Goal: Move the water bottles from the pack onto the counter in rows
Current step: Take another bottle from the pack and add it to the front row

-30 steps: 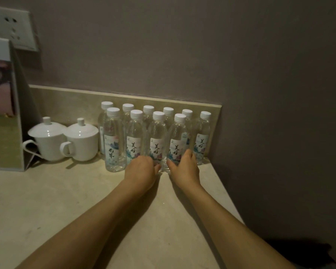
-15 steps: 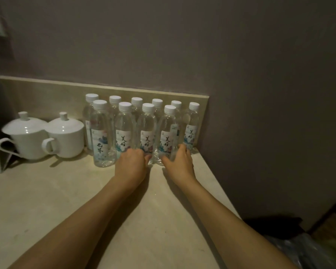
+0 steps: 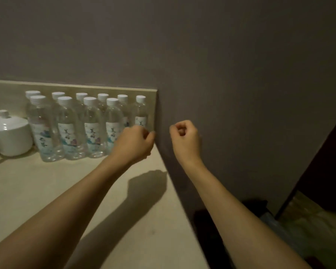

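Several clear water bottles (image 3: 70, 129) with white caps stand upright in two rows at the back of the beige counter (image 3: 47, 191), against the low backsplash. My left hand (image 3: 134, 142) is lifted off the counter in front of the rightmost bottles, fingers loosely curled, holding nothing. My right hand (image 3: 184, 138) hangs in the air past the counter's right edge, in front of the wall, fingers curled into a loose fist with nothing in it. The pack shows as crumpled plastic (image 3: 291, 230) low at the right, blurred.
A white lidded cup (image 3: 8, 134) stands left of the bottles. The counter's right edge (image 3: 178, 191) runs along a dark wall. Below it, on the floor at the right, lie dark shapes.
Both hands have let go of the front-row bottles and risen, moving right. The camera has turned right, so the bottles and cups shifted left in view.
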